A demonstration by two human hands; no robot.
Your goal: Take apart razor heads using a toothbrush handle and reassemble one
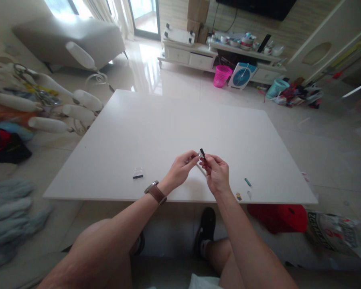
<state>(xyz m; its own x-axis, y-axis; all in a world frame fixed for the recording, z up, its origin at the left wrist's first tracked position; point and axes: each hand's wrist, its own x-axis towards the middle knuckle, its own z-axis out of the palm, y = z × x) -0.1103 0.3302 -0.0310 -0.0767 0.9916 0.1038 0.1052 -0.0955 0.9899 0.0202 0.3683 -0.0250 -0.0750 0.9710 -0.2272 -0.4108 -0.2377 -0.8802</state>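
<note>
Over the near middle of a white table [156, 132], my left hand [180, 168] and my right hand [217, 172] meet with their fingers pinched. Between the fingertips sits a small black and silver piece [201, 153]; both hands seem to grip it, the right on its black end, the left on its silver end. A brown watch [155, 192] is on my left wrist. A small clear and black case [137, 173] lies on the table left of my left hand. Right of my right hand lie a thin green piece [248, 182] and two tiny bits [238, 196].
White padded chair rails [48, 124] with scissors stand at the left. A red object [278, 216] and a printed bag [337, 233] lie on the floor at the right. Far back are a pink basket [222, 75], a fan [242, 75] and a cluttered TV bench [243, 50].
</note>
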